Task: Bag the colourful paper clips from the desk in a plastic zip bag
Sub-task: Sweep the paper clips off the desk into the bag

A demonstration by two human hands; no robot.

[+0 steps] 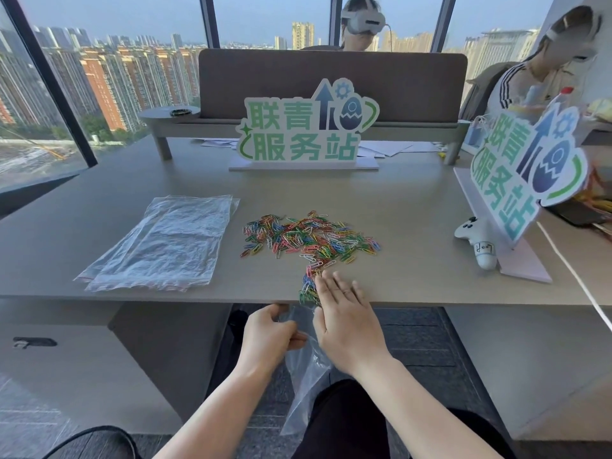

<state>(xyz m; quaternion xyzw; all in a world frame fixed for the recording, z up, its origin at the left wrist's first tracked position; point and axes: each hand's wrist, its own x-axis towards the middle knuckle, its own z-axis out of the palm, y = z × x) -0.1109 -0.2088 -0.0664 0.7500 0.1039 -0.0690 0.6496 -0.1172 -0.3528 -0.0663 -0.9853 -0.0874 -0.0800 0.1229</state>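
A spread of colourful paper clips (311, 236) lies mid-desk, with a narrow trail of clips (309, 288) reaching the front edge. My right hand (347, 323) lies flat with straight fingers at that edge, touching the trail's right side. Just below the edge, my left hand (271, 336) pinches the mouth of a clear plastic zip bag (306, 376) that hangs down over my lap. Whether any clips are inside the bag cannot be made out.
A stack of spare zip bags (165, 243) lies on the left of the grey desk (414, 266). Two standing signs (304, 127) (523, 173) and a white game controller (477, 236) sit behind and right. Two people sit beyond the divider.
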